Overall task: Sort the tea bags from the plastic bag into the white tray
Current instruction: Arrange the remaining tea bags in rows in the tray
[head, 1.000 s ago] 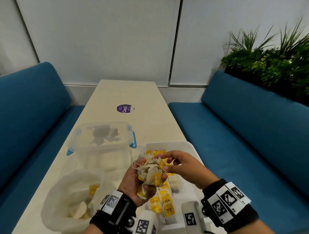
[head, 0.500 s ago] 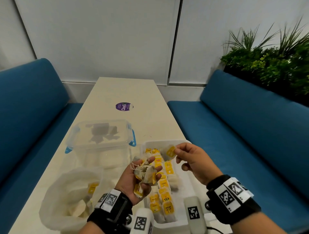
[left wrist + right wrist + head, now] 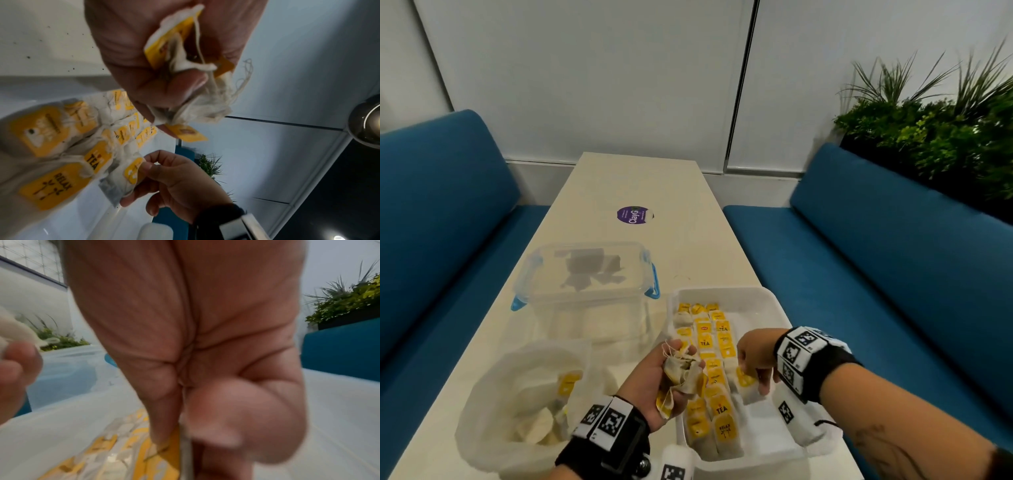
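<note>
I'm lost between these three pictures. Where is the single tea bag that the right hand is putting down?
Head: single tea bag, lower middle, under the right hand.
Left wrist: lower centre, pinched.
Right wrist: bottom centre, edge-on, blurred.
Shared landmark: the white tray with its yellow-tagged rows.

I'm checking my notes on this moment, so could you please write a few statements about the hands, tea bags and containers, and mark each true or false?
1. The left hand holds a bunch of tea bags. True.
2. The right hand is empty. False: it pinches one tea bag low over the white tray.
3. The tray already holds rows of tea bags. True.
4. The plastic bag is empty. False: tea bags remain in it.
5. The clear box stands right of the tray. False: it stands to its left, farther from the person.
</note>
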Demonstrator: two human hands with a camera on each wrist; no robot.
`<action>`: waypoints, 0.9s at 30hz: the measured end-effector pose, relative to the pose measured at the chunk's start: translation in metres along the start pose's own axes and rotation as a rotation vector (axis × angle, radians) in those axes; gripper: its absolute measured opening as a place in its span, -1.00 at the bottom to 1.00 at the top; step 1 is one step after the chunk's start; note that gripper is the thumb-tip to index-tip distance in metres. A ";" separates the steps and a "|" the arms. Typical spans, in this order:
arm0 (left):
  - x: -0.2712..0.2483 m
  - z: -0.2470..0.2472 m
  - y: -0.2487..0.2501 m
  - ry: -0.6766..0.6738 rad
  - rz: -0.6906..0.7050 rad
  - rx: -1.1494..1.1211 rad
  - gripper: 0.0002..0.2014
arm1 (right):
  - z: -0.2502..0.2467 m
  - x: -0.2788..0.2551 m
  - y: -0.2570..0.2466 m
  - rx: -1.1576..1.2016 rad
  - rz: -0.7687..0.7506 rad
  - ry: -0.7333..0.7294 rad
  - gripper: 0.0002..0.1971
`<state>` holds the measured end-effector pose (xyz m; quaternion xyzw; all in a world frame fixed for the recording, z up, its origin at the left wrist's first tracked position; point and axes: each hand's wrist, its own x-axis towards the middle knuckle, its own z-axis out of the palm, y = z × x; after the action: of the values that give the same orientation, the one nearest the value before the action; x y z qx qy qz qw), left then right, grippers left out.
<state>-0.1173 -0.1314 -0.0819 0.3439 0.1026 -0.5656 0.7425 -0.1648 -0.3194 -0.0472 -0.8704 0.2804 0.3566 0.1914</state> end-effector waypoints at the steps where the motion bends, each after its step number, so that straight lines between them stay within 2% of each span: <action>1: 0.000 0.000 -0.001 0.011 -0.002 0.007 -0.80 | 0.001 0.005 -0.003 -0.026 0.002 -0.014 -0.77; 4: -0.003 -0.002 -0.003 0.044 -0.009 0.036 -0.79 | 0.004 0.016 -0.006 -0.115 -0.031 0.039 -0.93; 7: -0.004 -0.003 -0.004 0.050 -0.021 0.081 -0.75 | 0.005 0.022 -0.003 -0.188 -0.050 0.101 -0.77; 10: 0.000 -0.006 -0.006 0.039 -0.041 0.128 -0.74 | 0.006 0.026 -0.005 -0.135 -0.017 0.064 -0.85; 12: 0.001 -0.007 -0.008 0.009 -0.056 0.148 -0.73 | 0.001 0.017 -0.008 -0.094 -0.020 0.093 -0.84; 15: 0.002 -0.004 -0.009 0.008 -0.026 0.212 -0.73 | -0.011 -0.006 -0.009 0.208 -0.185 0.286 -0.79; 16: 0.001 0.000 -0.009 0.015 -0.005 0.227 -0.73 | -0.013 -0.016 -0.009 0.360 -0.243 0.304 -0.80; 18: -0.001 0.011 -0.010 0.026 0.050 0.251 -0.73 | -0.010 -0.038 -0.011 0.604 -0.331 0.222 -0.75; 20: 0.000 0.017 -0.013 0.022 0.125 0.282 -0.69 | 0.000 -0.051 -0.015 0.688 -0.395 0.166 -0.73; 24: 0.003 0.021 -0.019 0.001 0.187 0.422 -0.51 | 0.020 -0.057 -0.016 0.803 -0.430 0.290 -0.83; 27: 0.000 0.024 -0.023 -0.056 0.211 0.387 -0.61 | 0.025 -0.056 -0.012 0.930 -0.407 0.365 -0.85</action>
<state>-0.1438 -0.1494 -0.0738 0.4732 -0.0650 -0.5034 0.7201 -0.2027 -0.2770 -0.0214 -0.7784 0.2629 -0.0065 0.5701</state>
